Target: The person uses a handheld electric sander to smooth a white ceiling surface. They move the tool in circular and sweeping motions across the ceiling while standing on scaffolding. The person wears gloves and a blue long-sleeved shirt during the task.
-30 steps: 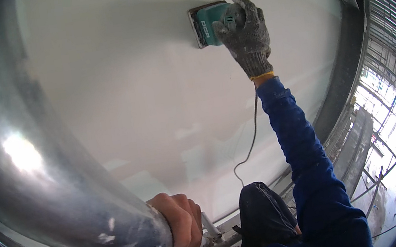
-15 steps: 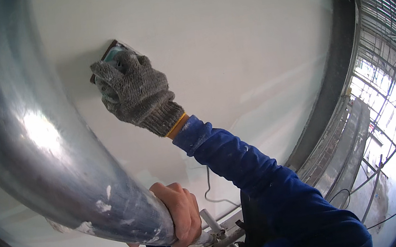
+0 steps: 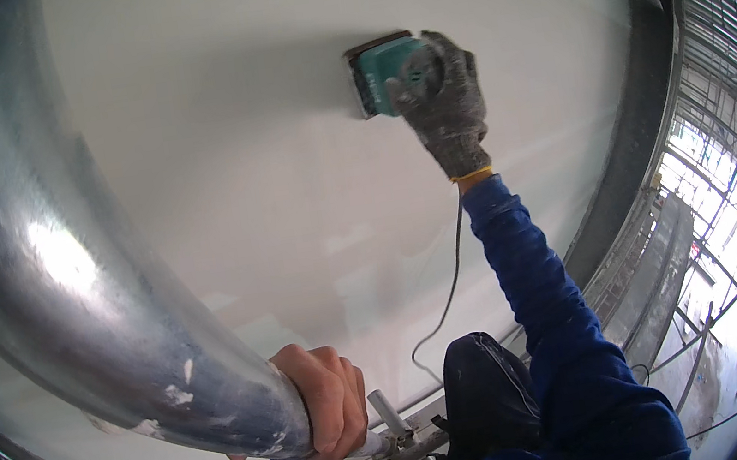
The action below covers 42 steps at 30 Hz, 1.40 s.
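Teal flat-based power sander [image 3: 376,73] rests against the smooth, pale wallboard [image 3: 244,200], clamped in the gloved right hand [image 3: 450,107] (coarse grey knit, yellow-edged). Well apart from it, the bare left hand [image 3: 328,400] grips a shiny, paint-flecked round metal pipe [image 3: 144,329] that blocks the board's left side. One thin dark cord [image 3: 449,303] curves below; a dark metal beam [image 3: 626,122] borders the right.

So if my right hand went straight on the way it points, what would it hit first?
The way looks free: beyond your right hand and the green sander it holds, only pale surface shows up to the picture's top edge. Depth is unclear; the sander may already touch that surface.
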Tool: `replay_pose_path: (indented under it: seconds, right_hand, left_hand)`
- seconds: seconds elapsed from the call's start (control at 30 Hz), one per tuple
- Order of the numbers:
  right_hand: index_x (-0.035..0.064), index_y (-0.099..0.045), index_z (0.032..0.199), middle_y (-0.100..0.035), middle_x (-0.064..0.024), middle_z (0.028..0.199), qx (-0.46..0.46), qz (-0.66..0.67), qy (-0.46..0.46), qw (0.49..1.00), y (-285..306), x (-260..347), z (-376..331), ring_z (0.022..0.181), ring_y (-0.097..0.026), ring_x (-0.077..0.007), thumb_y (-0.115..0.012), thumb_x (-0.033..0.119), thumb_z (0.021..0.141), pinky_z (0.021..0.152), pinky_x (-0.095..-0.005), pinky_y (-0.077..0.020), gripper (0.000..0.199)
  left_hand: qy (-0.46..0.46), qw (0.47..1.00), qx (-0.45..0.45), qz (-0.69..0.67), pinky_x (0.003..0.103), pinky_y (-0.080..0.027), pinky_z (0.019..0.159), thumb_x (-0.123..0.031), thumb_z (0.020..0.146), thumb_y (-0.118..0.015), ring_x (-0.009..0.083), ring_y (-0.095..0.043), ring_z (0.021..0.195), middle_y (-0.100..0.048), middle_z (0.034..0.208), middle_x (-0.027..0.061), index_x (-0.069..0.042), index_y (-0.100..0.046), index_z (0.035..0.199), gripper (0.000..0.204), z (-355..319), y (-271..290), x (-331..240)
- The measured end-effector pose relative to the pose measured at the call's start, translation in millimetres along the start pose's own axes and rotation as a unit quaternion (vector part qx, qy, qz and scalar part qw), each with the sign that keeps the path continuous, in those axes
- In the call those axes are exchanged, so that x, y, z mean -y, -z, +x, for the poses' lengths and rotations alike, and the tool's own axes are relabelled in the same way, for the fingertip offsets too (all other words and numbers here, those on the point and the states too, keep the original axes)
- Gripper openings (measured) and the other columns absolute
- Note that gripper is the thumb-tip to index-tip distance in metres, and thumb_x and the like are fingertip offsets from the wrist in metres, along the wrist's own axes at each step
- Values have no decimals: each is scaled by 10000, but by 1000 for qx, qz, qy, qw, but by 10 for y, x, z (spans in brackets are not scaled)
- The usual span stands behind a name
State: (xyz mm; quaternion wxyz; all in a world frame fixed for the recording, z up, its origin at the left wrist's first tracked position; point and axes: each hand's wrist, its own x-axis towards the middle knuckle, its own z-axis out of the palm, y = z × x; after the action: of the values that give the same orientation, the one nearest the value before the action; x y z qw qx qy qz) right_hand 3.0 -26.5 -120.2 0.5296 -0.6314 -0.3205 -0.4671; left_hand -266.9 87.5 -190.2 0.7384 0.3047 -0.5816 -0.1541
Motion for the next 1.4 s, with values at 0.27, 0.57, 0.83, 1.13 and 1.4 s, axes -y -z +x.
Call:
replay_pose_path:
  seconds: [0.27, 0.57, 0.83, 1.13, 1.4]
  right_hand:
    - [198, -526, 1280, -533, -95, 1203, 7, -89, 148, 985, -306, 510, 59, 1049, -575, -310, -752, 326, 722, 795, -424, -571, 615]
    - [252, -499, 1327, -479, -155, 1252, 144, 4, 140, 980, -808, 1421, -688, 1064, -566, -376, -726, 315, 748, 727, -480, -588, 625]
    - [278, -518, 1300, -500, -123, 1257, 79, -5, 102, 992, -513, 928, -332, 1060, -572, -356, -718, 315, 733, 769, -477, -575, 603]
    - [174, -483, 1324, -528, -116, 1211, 9, -38, 1, 999, 31, 22, 45, 1073, -575, -286, -770, 278, 714, 831, -403, -574, 682]
    - [226, -488, 1319, -522, -105, 1228, 32, 4, 115, 993, -439, 776, -35, 1050, -558, -338, -715, 272, 746, 786, -463, -563, 618]
  left_hand:
    - [16, 1000, -11, -17, 308, -378, 349, -419, 897, -665, 215, -527, 424, -555, 578, 142, 59, -572, 987, 495, 84, 15, 111]
    - [25, 1000, -13, -2, 353, -440, 383, -405, 865, -710, 281, -594, 466, -598, 621, 185, 74, -575, 1033, 525, -2, 38, 1]
    - [28, 999, -30, 16, 359, -417, 374, -403, 895, -676, 268, -573, 463, -586, 615, 174, 79, -562, 1049, 519, 16, -84, -69]
    - [22, 1000, -7, -1, 340, -398, 364, -395, 929, -635, 241, -541, 447, -565, 599, 149, 68, -549, 1016, 480, 42, 28, 96]
    - [10, 1000, -14, -7, 312, -398, 371, -435, 845, -712, 214, -546, 440, -576, 599, 135, 38, -569, 1009, 520, 9, -35, 24]
